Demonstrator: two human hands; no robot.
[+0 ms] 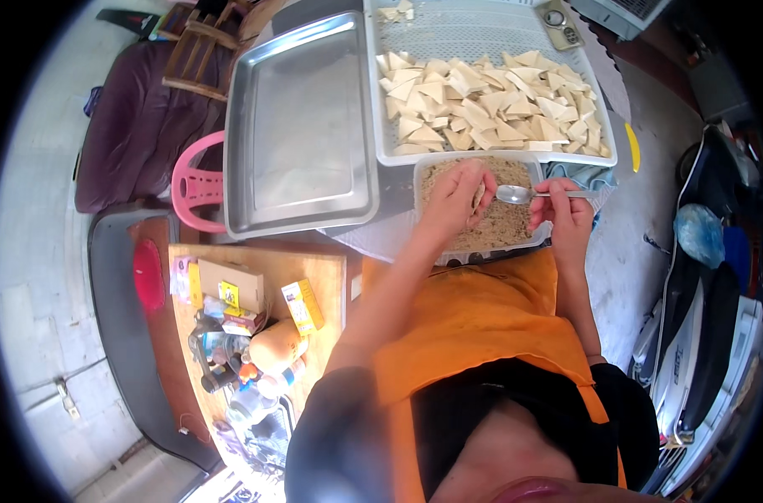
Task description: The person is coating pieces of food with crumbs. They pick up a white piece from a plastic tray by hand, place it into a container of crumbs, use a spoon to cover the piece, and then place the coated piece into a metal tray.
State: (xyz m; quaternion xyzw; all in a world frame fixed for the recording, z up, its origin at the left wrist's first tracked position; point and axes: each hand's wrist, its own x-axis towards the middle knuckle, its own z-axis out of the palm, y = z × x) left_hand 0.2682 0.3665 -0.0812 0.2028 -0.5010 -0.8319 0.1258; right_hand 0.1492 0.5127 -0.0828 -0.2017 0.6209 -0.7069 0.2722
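My left hand [462, 195] is over a white plastic tub of brown crumbly filling [491, 232], its fingers closed on a small pale piece [478, 196] that is mostly hidden. My right hand [561, 204] holds a metal spoon [515, 194] by its handle, the bowl of the spoon pointing at my left hand above the filling. Behind the tub, a white perforated plastic tray [495, 157] carries many pale triangular pieces [476, 113], with a few smaller bits in its far left corner. An empty-looking metal tray [303, 132] lies to the left.
A pink plastic chair [196, 182] stands left of the metal tray. Boxes and bottles crowd a wooden table [325, 270] at lower left. A blue cloth [579, 176] lies by the tub. A small dish with metal parts [557, 25] sits in the perforated tray's far right corner.
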